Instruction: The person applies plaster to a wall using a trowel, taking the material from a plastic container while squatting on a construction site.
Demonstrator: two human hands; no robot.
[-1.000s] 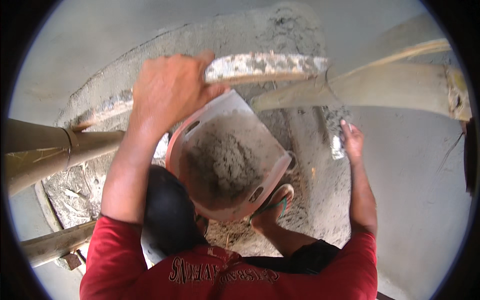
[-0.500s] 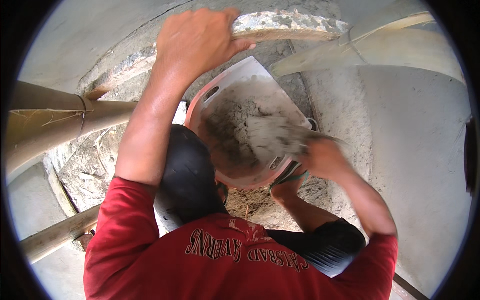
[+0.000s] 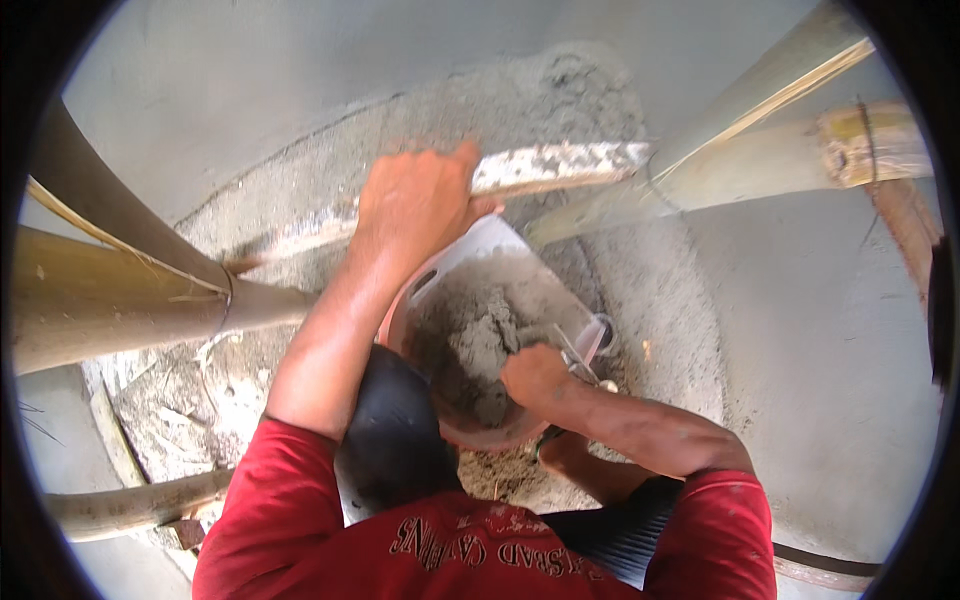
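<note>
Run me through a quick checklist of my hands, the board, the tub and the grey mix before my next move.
1. Left hand gripping the board: ok, fingers over its far edge, thumb on the near side.
2. Right hand closed on the tool: ok, the handle's end shows beside the wrist.
3. Grey mix available: ok, there is a heap in the tub.
4. Tool's blade loaded: cannot tell, it is hidden.
5. Board's face clean: not ok, grey splatters mark it.
6. Tub firmly seated: cannot tell, its underside is out of sight.
</note>
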